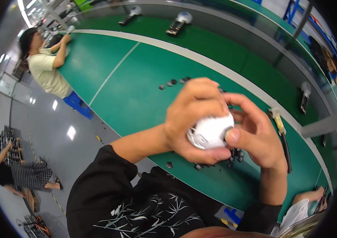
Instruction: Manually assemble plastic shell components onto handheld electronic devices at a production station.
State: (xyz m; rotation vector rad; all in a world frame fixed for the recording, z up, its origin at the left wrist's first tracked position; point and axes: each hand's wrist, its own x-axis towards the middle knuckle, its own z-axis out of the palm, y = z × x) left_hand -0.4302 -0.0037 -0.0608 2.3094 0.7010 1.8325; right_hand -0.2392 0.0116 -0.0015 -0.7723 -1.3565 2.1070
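My left hand (194,115) is wrapped round a white, rounded plastic housing (212,133), held above the table. Thin loops or wires show at the housing's left side. My right hand (257,137) meets it from the right, fingers curled behind. Its thumb presses a small black part (228,133) against the housing's side; most of that part is covered. Under my hands lies a pile of small black pieces (238,155), partly hidden. More of these black pieces (171,83) form a loose row just beyond my left hand.
To the right lies a hammer-like tool (278,123) with a yellowish head and black handle. Beyond the green table's (124,91) pale rim, a green conveyor (224,51) carries white-headed devices (179,23). A co-worker (49,67) stands at the far left; another person's arm (307,197) shows at lower right.
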